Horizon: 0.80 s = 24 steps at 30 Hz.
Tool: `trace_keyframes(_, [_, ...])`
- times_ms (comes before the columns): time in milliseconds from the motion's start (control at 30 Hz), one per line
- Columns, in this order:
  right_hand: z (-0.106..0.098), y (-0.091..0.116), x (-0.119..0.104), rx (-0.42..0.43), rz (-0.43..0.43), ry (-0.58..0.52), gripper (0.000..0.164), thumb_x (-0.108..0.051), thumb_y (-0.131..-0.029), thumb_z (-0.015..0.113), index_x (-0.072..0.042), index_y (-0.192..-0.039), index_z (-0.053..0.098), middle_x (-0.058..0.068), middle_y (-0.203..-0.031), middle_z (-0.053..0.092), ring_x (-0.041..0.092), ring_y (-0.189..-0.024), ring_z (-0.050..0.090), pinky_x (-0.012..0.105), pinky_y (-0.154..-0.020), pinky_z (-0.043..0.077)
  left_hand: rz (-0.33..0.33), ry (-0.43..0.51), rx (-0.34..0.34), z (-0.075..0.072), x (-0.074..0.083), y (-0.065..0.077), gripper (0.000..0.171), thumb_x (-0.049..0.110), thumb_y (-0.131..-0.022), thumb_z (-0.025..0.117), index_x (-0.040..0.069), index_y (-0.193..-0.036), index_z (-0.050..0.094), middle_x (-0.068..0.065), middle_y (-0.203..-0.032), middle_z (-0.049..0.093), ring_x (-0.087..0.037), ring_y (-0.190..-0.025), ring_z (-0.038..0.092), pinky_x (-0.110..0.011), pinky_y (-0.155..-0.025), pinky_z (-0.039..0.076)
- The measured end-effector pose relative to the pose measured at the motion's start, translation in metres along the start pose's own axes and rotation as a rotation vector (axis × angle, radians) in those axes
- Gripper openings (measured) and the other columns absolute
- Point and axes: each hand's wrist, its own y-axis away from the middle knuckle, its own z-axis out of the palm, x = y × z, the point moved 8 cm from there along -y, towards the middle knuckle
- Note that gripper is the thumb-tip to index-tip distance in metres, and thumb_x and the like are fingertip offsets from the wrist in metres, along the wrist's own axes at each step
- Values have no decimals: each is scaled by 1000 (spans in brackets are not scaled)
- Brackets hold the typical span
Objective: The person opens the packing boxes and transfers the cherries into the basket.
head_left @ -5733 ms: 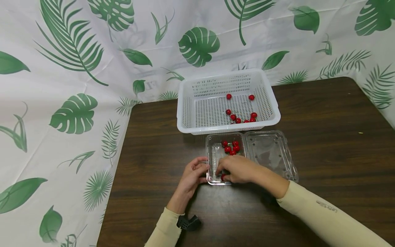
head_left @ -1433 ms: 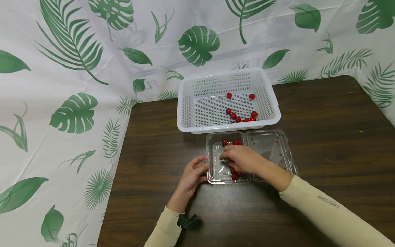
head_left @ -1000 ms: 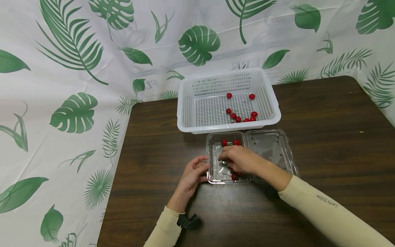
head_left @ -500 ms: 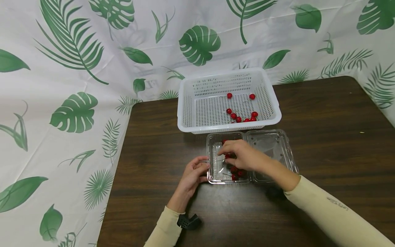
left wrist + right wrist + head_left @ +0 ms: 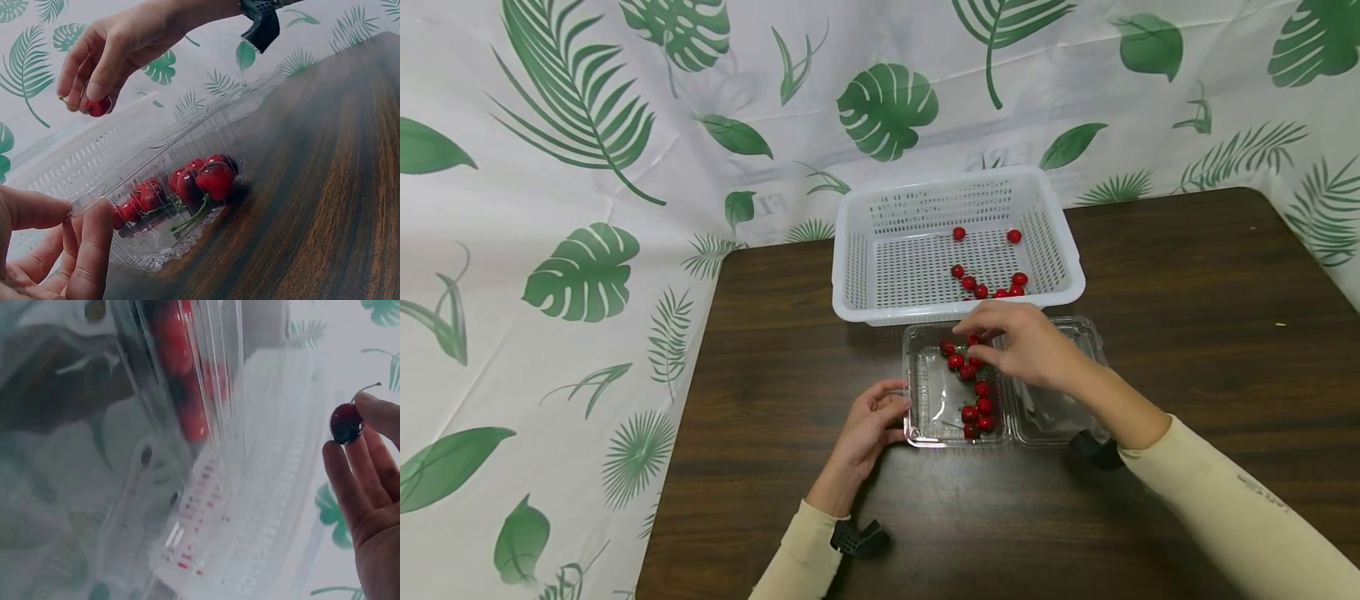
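Note:
Pinched between the fingers and thumb of my right hand point(image 5: 1026, 343) is a dark red cherry point(image 5: 345, 424) with a thin stem. That hand is raised over the back right of a clear plastic clamshell box point(image 5: 931, 417). Inside the box, more red cherries point(image 5: 983, 406) lie along the right side and the back, and a green stem point(image 5: 192, 217) shows through the wall. My left hand point(image 5: 871, 423) holds the box's left rim, thumb on top and fingers under it. The box's lid point(image 5: 1051, 412) lies folded open to the right, partly behind my right forearm.
Behind the box stands a white perforated basket point(image 5: 895, 317) with several cherries point(image 5: 968, 283), mostly near its front right. The dark wood table point(image 5: 1217, 333) carries everything. A white cloth point(image 5: 700, 192) with green leaves hangs behind and left of it.
My right hand has risen out of the box and moved back and right, with a cherry between its fingers. The front cherries, partly covered before, now show. My left hand has stayed on the rim.

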Motion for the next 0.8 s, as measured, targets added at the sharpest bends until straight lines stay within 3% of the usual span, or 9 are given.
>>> trace_keyframes(467, [-42,6,40,195,88,-16,30,6,-77,79,-5,-105,73,6,-103,69,23,-87,67,45,-75,59,-1,0,-3,0,1,1,36,0,-90,62,-9,-123,50,-6,-88,61,-15,-75,61,-26,-55,56])
trace_keyframes(800, [-53,7,53,297,65,31,32,11,-74,79,-3,-103,73,8,-101,68,24,-88,66,44,-74,58,1,2,-8,2,2,2,38,0,-91,62,-10,-124,48,-6,-88,62,-14,-75,61,-26,-54,56])
